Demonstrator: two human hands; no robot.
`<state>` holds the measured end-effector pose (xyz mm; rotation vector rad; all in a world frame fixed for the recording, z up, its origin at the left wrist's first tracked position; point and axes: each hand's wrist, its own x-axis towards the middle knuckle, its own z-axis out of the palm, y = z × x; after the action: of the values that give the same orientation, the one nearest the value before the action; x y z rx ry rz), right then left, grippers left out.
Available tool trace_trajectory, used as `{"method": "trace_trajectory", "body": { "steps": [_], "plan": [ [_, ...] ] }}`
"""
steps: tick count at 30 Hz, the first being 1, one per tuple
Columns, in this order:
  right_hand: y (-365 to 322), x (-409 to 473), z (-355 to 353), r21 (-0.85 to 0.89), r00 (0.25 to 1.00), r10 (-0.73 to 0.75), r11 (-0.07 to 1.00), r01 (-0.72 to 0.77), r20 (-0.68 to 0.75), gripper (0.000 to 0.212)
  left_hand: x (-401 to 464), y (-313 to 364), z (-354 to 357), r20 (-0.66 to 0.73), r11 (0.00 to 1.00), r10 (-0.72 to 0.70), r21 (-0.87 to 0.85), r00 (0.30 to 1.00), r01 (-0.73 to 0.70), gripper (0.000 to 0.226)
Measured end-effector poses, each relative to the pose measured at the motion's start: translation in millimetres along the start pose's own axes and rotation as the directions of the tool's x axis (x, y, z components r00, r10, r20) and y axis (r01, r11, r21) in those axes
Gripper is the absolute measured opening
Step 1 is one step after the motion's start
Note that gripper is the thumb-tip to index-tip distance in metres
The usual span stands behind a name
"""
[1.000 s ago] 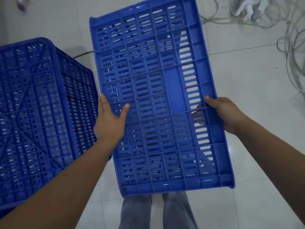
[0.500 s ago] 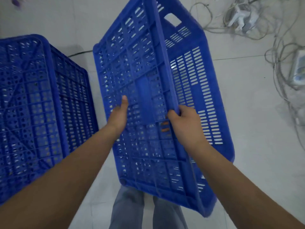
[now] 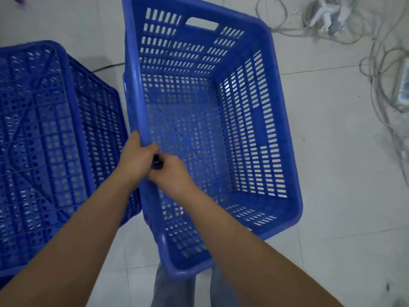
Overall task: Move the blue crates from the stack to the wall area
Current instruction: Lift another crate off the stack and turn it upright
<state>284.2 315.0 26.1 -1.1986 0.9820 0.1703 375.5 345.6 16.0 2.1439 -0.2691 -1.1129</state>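
Observation:
A blue slotted crate (image 3: 254, 120) hangs in front of me, its open side turned up so I look into it. Both hands hold its left long rim. My left hand (image 3: 136, 157) wraps the rim from outside, and my right hand (image 3: 170, 173) grips the same rim just below it, from inside the crate; the two hands touch. The crate tilts, its left rim higher than its right. To the left stands the stack of blue crates (image 3: 44, 138), upside down, its ribbed bottom facing me.
White tiled floor (image 3: 343, 196) lies all around. A tangle of pale cables (image 3: 376, 69) and white power adapters (image 3: 327, 16) covers the upper right. My trouser legs (image 3: 172, 291) show under the crate.
The crate has rolled over from bottom-up to open-side-up. My right hand moved from the right edge to the left rim, beside my left hand.

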Motion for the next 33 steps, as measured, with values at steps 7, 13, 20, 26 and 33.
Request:
{"method": "trace_trajectory", "body": {
  "steps": [7,13,20,26,33],
  "plan": [
    [38.3,-4.3,-102.4,-0.240,0.900,-0.064,0.970,-0.045,-0.430,0.039,13.6,-35.2,-25.2,-0.006,0.995,-0.095,0.011,0.995,0.095,0.045],
    [96.7,-3.9,-208.7,-0.361,0.694,0.064,0.818,-0.448,-0.717,0.058,23.1,-63.3,-25.0,-0.029,0.977,-0.204,-0.074,0.979,0.201,0.048],
    [131.1,3.5,-219.5,-0.270,0.746,0.287,0.806,-0.527,-0.600,0.063,34.5,-74.8,-14.3,-0.039,0.964,-0.255,-0.093,0.966,0.251,0.049],
    [137.1,13.0,-223.2,-0.215,0.725,0.305,0.821,-0.529,-0.617,0.089,36.6,-76.2,-13.0,-0.044,0.958,-0.265,-0.122,0.963,0.258,0.049],
    [132.1,27.7,-247.4,-0.129,0.686,0.319,0.846,-0.517,-0.655,0.063,38.9,-70.9,0.6,-0.013,0.962,-0.222,-0.166,0.975,0.217,0.046]
  ]
}}
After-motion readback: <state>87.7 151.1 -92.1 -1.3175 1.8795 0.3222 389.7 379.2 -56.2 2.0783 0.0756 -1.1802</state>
